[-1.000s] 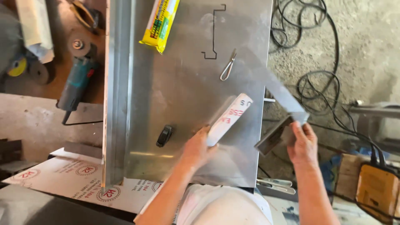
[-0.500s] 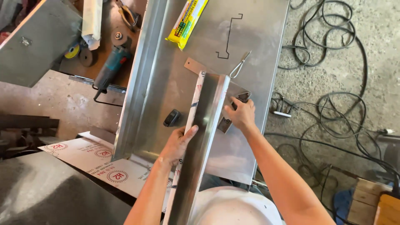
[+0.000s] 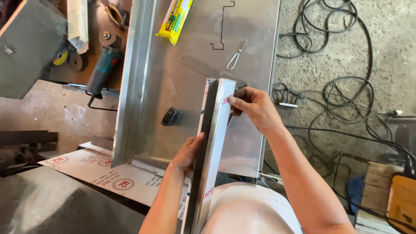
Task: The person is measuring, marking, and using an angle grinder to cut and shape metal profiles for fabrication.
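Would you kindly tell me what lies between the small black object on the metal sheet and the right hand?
In the head view, the long folded metal profile stands between the small black object and the right hand, which grips its far end.

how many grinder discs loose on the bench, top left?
2: a yellow-labelled disc and a dark disc beside it, both left of the angle grinder. More may be hidden under the grey panel.
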